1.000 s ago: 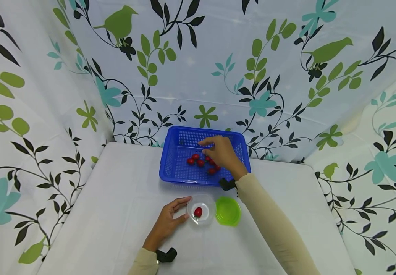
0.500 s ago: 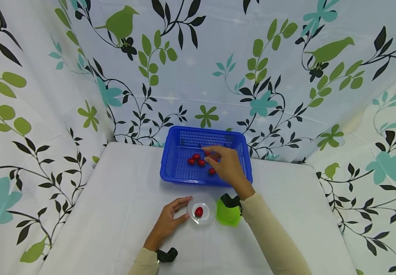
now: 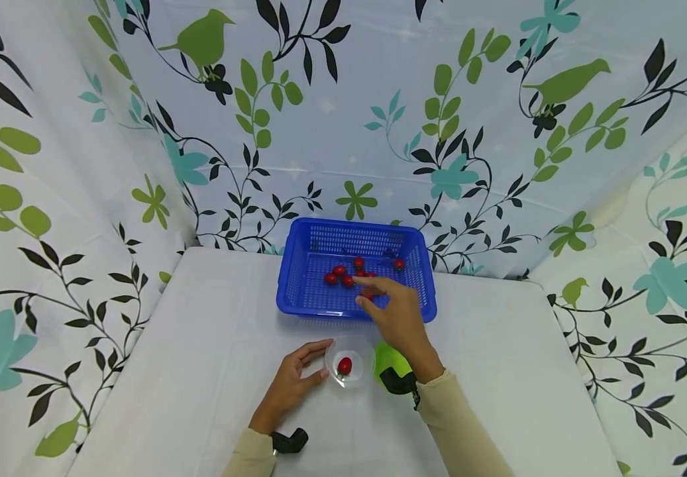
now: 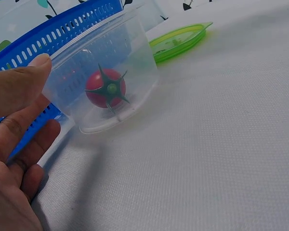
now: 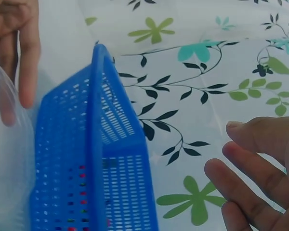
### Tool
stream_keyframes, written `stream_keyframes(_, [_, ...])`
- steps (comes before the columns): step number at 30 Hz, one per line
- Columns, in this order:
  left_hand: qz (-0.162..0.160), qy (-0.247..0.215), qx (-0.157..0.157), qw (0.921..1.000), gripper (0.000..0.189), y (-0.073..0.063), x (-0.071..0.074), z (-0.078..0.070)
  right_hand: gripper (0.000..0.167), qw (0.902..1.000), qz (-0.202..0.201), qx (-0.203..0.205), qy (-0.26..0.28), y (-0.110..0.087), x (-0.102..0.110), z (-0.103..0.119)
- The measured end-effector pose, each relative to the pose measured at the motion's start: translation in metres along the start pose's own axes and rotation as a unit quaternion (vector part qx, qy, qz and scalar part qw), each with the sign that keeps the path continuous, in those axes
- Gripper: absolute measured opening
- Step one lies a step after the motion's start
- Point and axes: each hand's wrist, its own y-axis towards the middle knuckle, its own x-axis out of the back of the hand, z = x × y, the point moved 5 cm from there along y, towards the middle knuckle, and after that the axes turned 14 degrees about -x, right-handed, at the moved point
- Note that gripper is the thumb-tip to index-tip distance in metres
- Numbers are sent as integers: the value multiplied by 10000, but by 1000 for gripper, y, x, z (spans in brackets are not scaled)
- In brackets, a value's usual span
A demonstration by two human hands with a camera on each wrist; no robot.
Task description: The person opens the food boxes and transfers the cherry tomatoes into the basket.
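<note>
Fingertips of my left hand [image 3: 289, 381] touch the left side of a clear plastic container [image 3: 364, 381]. Its thumb lies at the rim in the left wrist view. One cherry tomato [image 4: 106, 88] with a green calyx sits inside the container. Over the front right part of a blue basket [image 3: 295, 265] hovers my right hand [image 3: 399, 318], thumb and fingers apart. Nothing shows between those fingers in the right wrist view. Several cherry tomatoes [image 3: 339, 270] lie on the basket floor; the right hand partly hides some. One tomato [image 3: 399, 264] lies apart, farther right.
Beside the container on its right lies a shallow lime green lid [image 4: 180, 42], partly hidden by the right wrist in the head view. A white cloth [image 3: 200, 344] covers the table. Behind the basket hangs a leaf-patterned curtain [image 3: 343, 132].
My right hand has moved back and slightly right, from the basket's middle toward its near edge. The tomato at the basket's right has come into view. My left hand and the container stay put.
</note>
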Motion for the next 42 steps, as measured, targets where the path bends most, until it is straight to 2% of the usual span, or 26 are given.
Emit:
stream_keyframes(10, [76,-9,160,9998,53,8,-13,6,33,9991,88,-368,202,-16,3,-24])
stream_keyframes(23, [56,129,359,9993,54,4,-9,6,35,9971,177,-678,305,-28,-9,-33])
stream_keyframes(35, [42,157,160,9997,54,1,-2,3,37,9934,277,-1071,310,-42,-25,-47])
stream_keyframes(42, [11,116,201,9997,54,-1,1,1,36,9917,387,-1134,457,-49,-39,-56])
